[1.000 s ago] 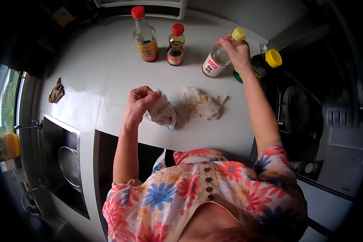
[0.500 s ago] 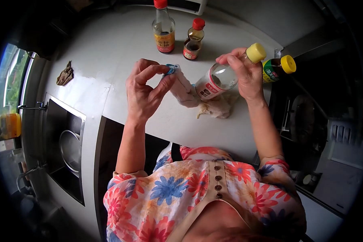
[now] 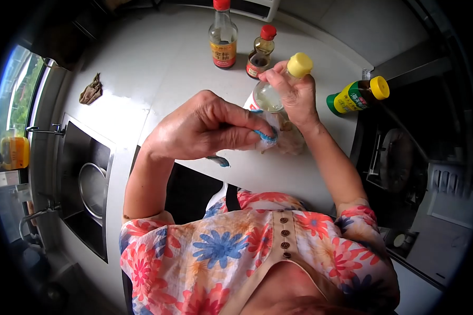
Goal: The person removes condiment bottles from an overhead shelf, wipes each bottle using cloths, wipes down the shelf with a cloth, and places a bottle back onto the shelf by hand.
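Note:
My left hand (image 3: 210, 128) is closed on a white cloth (image 3: 270, 123) with blue edging, held against the lower part of a clear glass bottle. My right hand (image 3: 294, 97) grips that bottle (image 3: 268, 98), which has a yellow cap (image 3: 299, 65) and a white and red label, by its upper part. The bottle is tilted, and the cloth and my left hand hide its lower end. Behind them a crumpled, stained cloth (image 3: 291, 140) lies on the counter, partly covered. A blue-edged corner of cloth (image 3: 219, 160) shows below my left hand.
Two red-capped bottles, a tall one (image 3: 223, 42) and a short one (image 3: 260, 52), stand at the back of the counter (image 3: 157, 58). A yellow-capped bottle (image 3: 354, 97) is at the right. A brown rag (image 3: 91, 90) lies left, near the sink (image 3: 84, 152).
The clear bottle was lifted and brought left, towards me. My left hand moved right with the white cloth, which now meets the bottle. The view has shifted slightly.

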